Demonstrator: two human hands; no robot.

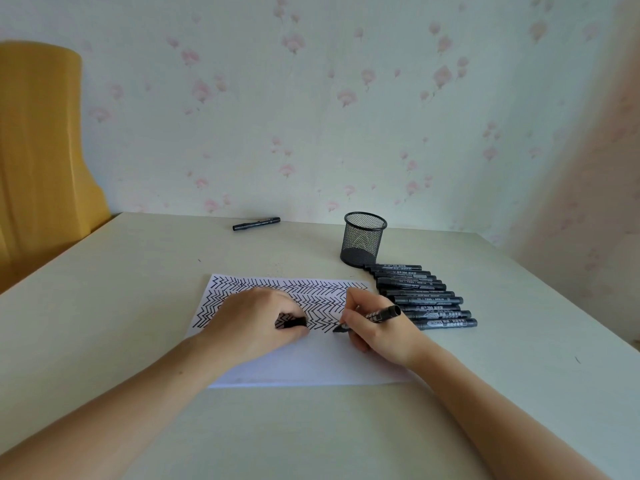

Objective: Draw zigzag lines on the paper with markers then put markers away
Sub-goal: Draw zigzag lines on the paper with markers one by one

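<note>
Cream desk (pixel 104 323): drawing step underway. Right hand (pixel 375 327) pinches marker (pixel 372 317) on paper (pixel 311 365); left hand (pixel 252 320) grips cap (pixel 294 322). Next: continue zigzag row.

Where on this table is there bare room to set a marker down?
Bare: the pale table left of the white paper, and the near strip below it. Crowded: right of the paper, where the row of black markers lies before the black mesh cup.

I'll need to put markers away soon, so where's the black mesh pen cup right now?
In the head view, the black mesh pen cup stands upright on the table's far right side, just behind the row of black markers.
</note>
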